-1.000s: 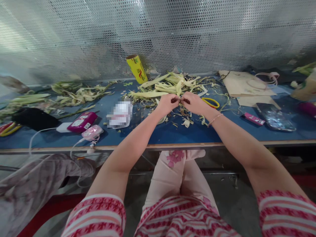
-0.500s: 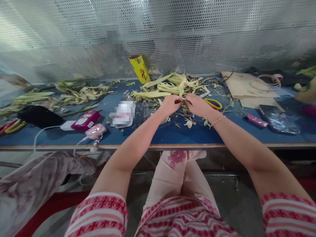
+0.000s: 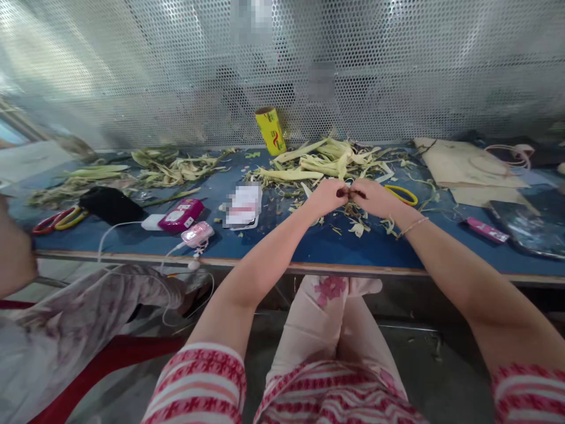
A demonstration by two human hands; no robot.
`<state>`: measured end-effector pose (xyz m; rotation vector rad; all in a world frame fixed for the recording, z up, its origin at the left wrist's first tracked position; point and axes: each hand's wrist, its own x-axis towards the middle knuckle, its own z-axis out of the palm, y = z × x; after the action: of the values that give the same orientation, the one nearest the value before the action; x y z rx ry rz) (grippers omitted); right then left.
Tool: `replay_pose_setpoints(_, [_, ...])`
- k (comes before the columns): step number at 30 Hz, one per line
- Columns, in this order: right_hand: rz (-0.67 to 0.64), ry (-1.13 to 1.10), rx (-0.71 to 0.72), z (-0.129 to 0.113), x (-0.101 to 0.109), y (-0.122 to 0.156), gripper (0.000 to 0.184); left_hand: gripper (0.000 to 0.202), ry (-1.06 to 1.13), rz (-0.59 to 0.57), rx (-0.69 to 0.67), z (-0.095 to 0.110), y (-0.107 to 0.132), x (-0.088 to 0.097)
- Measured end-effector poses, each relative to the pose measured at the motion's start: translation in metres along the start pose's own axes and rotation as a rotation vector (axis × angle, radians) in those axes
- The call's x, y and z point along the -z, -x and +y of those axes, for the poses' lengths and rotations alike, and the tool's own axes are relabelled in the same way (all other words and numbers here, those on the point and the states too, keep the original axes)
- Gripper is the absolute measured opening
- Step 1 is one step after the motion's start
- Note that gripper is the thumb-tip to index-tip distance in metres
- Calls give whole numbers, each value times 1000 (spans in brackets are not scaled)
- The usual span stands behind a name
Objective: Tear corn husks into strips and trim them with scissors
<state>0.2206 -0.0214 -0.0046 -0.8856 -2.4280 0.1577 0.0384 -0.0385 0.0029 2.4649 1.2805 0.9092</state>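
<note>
Right now both hands meet above the middle of the blue desk, fingertips pressed together. The left hand and the right hand are each curled almost closed and pinch between them a small dark reddish strand, which spans the short gap from one set of fingertips to the other. What the strand is made of is too small to tell. A thin bracelet sits on the right wrist.

Just behind the hands lies a pile of pale green husks, with loose scraps scattered under and around the knuckles. A yellow roll stands tilted at the back edge, against the perforated metal screen. Yellow-handled scissors lie just beside the right hand, partly among the scraps. Further right are sheets of brown cardboard, a small pink packet and a dark phone.

To the left of the hands lies a blurred white card, then a magenta device and a smaller pink one with white cables running off the desk edge. A second heap of husks and a black pouch lie further left. Another person's arm shows at the left border.
</note>
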Motion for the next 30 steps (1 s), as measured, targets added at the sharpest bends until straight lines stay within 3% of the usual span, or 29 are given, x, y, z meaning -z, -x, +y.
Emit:
replay_pose_setpoints(8, [198,-57,-132,-2,-5,0,6,10,71,45,89,-3,-2,0])
replay_pose_setpoints(14, [171,-8,-127,-4,-5,-3,13,15,17,48,79,1,-3,0])
replay_pose_setpoints(19, [183,13,-159,-8,-4,-4,15,12,96,58,134,-1,-3,0])
replay_pose_setpoints(30, [105,-57,-303,-10,-1,-9,16,14,67,69,135,-7,-5,-4])
